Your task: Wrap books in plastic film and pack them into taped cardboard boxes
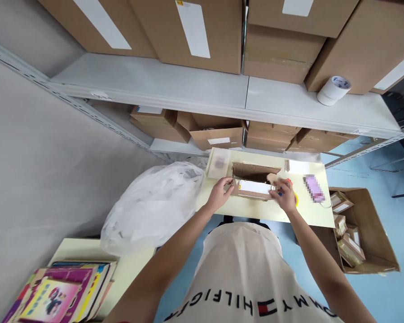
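Head view: on the table (309, 213), our left hand (219, 192) grips an open box (254, 187) by its left end, while our right hand (284, 195) grips its right end. A plastic bag (151, 208) bulges left; a carton (379, 229) sits right.

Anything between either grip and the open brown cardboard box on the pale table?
Nothing visible: the left grip touches the cardboard box at its left end, the right grip at its right. A small blue object shows by the latter; whether held is unclear.
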Motion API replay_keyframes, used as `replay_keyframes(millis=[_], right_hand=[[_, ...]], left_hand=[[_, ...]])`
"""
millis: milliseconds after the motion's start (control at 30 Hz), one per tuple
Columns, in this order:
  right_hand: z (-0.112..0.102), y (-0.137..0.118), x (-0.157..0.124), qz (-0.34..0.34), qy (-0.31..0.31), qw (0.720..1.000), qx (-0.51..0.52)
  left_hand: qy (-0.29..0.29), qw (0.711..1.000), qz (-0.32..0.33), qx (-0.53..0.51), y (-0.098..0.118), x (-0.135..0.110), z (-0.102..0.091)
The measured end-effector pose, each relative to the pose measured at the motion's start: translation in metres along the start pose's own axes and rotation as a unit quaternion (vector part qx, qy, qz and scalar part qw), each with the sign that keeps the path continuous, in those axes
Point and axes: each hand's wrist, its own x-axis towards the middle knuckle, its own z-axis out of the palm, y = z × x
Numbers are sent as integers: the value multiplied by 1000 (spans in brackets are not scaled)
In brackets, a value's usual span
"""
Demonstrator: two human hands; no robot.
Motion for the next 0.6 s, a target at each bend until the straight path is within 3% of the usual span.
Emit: replay_keyframes(millis=[100,300,433,600], right_hand=[[0,-4,17,9,32,999,-5],[-15,-14,42,-101,-96,987,-79],[-10,-11,21,-126,-110,980,-106],[5,-6,-18,-47,-57,994,-81]], left_hand=[[13,1000,-17,-4,-1,6,4],[13,999,-45,-1,-7,10,5],[-2,1000,-10,18,-9,9,2],[-97,993,34,51,-7,8,3]])
